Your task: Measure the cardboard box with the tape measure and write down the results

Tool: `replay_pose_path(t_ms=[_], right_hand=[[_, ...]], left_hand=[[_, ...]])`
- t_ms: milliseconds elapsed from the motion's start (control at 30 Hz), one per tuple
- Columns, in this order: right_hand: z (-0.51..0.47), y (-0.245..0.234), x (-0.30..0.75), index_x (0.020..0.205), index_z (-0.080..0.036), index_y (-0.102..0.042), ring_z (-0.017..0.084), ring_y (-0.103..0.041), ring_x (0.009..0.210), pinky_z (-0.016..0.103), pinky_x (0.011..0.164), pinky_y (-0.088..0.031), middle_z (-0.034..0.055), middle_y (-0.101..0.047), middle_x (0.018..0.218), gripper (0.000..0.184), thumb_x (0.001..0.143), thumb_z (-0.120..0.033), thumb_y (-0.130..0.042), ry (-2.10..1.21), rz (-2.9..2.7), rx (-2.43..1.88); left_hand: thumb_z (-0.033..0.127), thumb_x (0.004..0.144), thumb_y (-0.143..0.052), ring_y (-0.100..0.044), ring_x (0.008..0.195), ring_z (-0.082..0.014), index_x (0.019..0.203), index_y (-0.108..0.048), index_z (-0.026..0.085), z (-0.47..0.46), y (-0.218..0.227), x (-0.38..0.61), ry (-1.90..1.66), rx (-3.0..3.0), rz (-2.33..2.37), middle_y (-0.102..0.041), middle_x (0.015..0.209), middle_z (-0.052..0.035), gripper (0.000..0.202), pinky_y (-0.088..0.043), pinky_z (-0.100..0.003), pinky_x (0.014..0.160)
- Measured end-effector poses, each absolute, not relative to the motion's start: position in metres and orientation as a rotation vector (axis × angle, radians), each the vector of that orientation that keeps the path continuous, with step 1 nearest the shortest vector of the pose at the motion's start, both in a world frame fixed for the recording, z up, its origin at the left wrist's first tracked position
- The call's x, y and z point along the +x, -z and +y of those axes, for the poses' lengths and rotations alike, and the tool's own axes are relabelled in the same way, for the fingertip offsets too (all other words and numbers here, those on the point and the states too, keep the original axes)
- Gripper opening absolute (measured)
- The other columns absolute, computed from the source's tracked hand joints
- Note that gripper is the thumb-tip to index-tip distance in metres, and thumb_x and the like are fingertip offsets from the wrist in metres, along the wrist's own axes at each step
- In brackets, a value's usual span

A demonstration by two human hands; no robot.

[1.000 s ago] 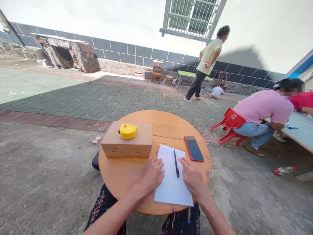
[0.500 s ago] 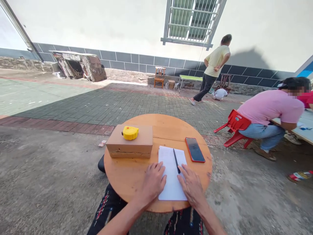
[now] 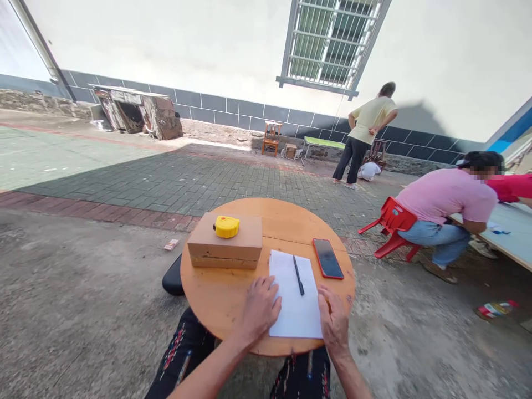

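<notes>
White paper sheets (image 3: 290, 310) lie on the round wooden table (image 3: 286, 213) in front of me, with a black pen (image 3: 298, 275) resting across their upper right part. My left hand (image 3: 261, 309) is open, its fingers lying along the left edge of the paper. At the paper's lower right edge my right hand (image 3: 334, 321) is open too, thumb apart from the bent fingers, holding nothing. A red-edged phone (image 3: 328, 258) lies beyond my right hand. To the left stands a closed cardboard box (image 3: 224, 256), with a yellow tape measure (image 3: 226, 226) on its top.
A person in a pink shirt (image 3: 446, 194) sits on a red chair (image 3: 393, 221) at another table (image 3: 505, 235) on the right. Someone in a yellow shirt (image 3: 372, 119) stands near the wall. A bottle (image 3: 497, 308) lies on the ground.
My right hand has moved right, off the pen and the middle of the paper to its edge. My left hand has hardly moved. The person in yellow has changed stance.
</notes>
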State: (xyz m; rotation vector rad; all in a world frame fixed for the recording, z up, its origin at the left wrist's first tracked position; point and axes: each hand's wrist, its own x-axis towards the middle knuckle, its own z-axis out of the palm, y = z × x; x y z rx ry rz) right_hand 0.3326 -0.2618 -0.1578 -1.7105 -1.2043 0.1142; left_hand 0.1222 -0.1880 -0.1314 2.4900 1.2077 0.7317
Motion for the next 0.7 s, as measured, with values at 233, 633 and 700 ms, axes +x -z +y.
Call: replay_pose_path(t_ms=[233, 633, 700], right_hand=[[-0.26, 0.157, 0.336, 0.091, -0.017, -0.071, 0.028, -0.065, 0.099, 0.042, 0.095, -0.048, 0.0134, -0.073, 0.103, 0.041, 0.083, -0.051, -0.048, -0.17, -1.097, -1.73], [-0.253, 0.131, 0.338, 0.078, -0.017, -0.071, 0.031, -0.069, 0.074, 0.04, 0.067, -0.054, 0.0114, -0.076, 0.077, 0.043, 0.066, -0.054, -0.053, -0.202, -0.967, -1.822], [-0.247, 0.122, 0.326, 0.082, -0.015, -0.07, 0.031, -0.068, 0.069, 0.042, 0.063, -0.053, 0.0137, -0.075, 0.079, 0.045, 0.067, -0.053, -0.05, -0.168, -0.982, -1.817]], left_hand=[[0.018, 0.082, -0.057, -0.055, 0.107, -0.0259, 0.095, -0.068, 0.017, -0.192, 0.129, 0.111, -0.834, 2.418, 1.164, -0.064, 0.117, -0.0095, 0.018, -0.045, -0.042, 0.096], [0.023, 0.087, -0.045, -0.055, 0.119, -0.0258, 0.12, -0.063, 0.019, -0.247, 0.177, -0.053, -1.285, 2.139, 1.698, -0.059, 0.128, -0.0114, 0.037, -0.046, -0.045, 0.102], [0.025, 0.086, -0.045, -0.055, 0.12, -0.0278, 0.123, -0.062, 0.018, -0.26, 0.215, -0.08, -1.196, 2.087, 1.856, -0.059, 0.13, -0.0122, 0.041, -0.046, -0.047, 0.102]])
